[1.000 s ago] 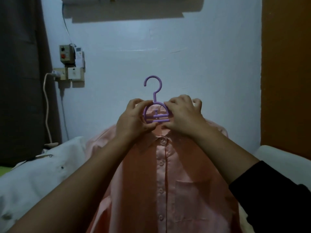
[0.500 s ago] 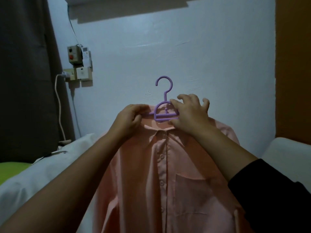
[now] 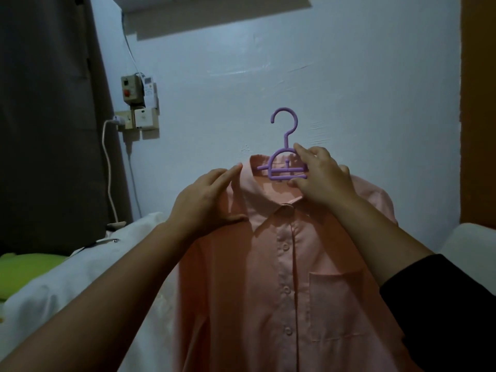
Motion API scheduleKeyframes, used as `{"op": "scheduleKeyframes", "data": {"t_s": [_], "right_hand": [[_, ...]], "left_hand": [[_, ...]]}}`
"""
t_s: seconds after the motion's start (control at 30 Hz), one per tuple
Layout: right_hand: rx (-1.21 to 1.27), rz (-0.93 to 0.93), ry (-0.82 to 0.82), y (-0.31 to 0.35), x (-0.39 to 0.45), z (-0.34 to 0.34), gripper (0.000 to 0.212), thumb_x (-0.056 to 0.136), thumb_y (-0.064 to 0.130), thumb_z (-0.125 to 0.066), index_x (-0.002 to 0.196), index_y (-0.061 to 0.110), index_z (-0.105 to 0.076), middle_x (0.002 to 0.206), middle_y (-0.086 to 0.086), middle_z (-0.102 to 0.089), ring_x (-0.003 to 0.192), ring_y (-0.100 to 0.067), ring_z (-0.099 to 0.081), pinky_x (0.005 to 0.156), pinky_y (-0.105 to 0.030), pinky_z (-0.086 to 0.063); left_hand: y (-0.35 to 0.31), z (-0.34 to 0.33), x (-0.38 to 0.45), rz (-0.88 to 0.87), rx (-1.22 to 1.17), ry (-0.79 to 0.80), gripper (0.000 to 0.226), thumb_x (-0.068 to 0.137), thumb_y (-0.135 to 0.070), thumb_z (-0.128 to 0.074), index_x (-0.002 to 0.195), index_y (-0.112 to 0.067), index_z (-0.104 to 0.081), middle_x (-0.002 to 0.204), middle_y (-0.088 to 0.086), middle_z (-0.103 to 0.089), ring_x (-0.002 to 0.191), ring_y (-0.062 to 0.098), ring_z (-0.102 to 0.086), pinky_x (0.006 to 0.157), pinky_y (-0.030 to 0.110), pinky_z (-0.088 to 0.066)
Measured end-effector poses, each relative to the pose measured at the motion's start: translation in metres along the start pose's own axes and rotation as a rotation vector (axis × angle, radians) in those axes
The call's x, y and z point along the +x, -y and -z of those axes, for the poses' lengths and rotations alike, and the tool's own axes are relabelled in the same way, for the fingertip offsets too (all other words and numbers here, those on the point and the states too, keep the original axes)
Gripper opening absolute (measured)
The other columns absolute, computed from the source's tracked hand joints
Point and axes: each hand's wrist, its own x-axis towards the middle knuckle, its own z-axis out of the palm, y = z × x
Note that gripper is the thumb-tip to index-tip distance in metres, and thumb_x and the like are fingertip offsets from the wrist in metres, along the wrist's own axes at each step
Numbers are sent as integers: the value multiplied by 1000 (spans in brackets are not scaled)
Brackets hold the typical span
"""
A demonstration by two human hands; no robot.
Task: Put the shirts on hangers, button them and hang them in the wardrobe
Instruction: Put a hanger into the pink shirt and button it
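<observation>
Pale blue wall fills the background, with a dark curtain at the left, an orange panel at the right, and a cluster of switch boxes with a white cable hanging down from a plug. Low on the left lies white bedding with a lime-green cloth beyond it.

In front of the wall, centre frame, a peach shirt hangs on a purple hanger. The shirt's long axis runs vertically, collar at the top and body falling out of the bottom of the frame; its front faces the camera, with the button placket running straight down the middle and a chest pocket to the right of it. The placket looks closed. The hanger stands upright, its hook pointing up with the opening turned to the left, and its shoulder bar runs left to right inside the collar.

The right hand pinches the hanger's neck piece just under the hook, thumb below and fingers above, holding the garment up. The left hand lies flat with fingers extended on the shirt's left shoulder beside the collar, thumb pressed against the fabric, gripping nothing. A black sleeve covers the right forearm.
</observation>
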Motion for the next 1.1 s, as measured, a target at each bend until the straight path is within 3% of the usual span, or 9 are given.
{"op": "scheduleKeyframes", "data": {"t_s": [0.23,0.4,0.6,0.73,0.8,0.93,1.1], "right_hand": [[32,43,41,13,14,-14,67,87,41,-60,142,40,-23,130,-7,-43,121,-28,-44,99,-45,-32],[49,47,88,30,25,-33,66,88,43,-56,143,41,-20,129,-9,-42,122,-30,-43,98,-47,-31],[129,62,102,68,37,-69,69,88,43,-57,145,40,-18,134,-7,-42,126,-28,-40,103,-49,-26],[373,69,33,107,37,-109,74,89,47,-53,150,33,-12,151,-4,-28,140,-22,-22,110,-45,-19],[474,73,30,127,34,-137,75,90,54,-46,150,33,-5,157,-1,-16,144,-20,-12,113,-45,-15],[550,60,166,168,30,-198,75,89,61,-39,150,35,-3,159,1,-11,145,-19,-9,116,-45,-11],[542,51,311,226,32,-261,73,89,64,-33,150,34,-4,159,3,-6,145,-20,-7,116,-45,-9]], "left_hand": [[15,16,-11,13,129,71,105,58,-54,-84,146,-24,-35,132,11,-53,109,34,-57,74,44,-53],[34,23,-18,36,238,49,97,58,-56,-82,141,-26,-43,124,8,-59,100,32,-62,59,39,-53],[73,28,-31,94,331,23,86,67,-72,-51,140,-27,-45,120,7,-60,97,30,-62,58,38,-56],[109,32,-50,231,380,48,87,67,-74,-49,141,-28,-45,123,5,-59,100,29,-61,63,37,-56],[127,37,-59,313,414,76,88,69,-72,-59,144,-30,-40,128,4,-56,104,28,-58,68,36,-54],[170,47,-76,550,492,124,92,71,-68,-65,148,-37,-26,142,-3,-44,118,22,-49,77,33,-47],[236,49,-95,722,650,94,89,72,-75,-57,146,-32,-32,141,-3,-46,112,24,-53,73,32,-48]]}}
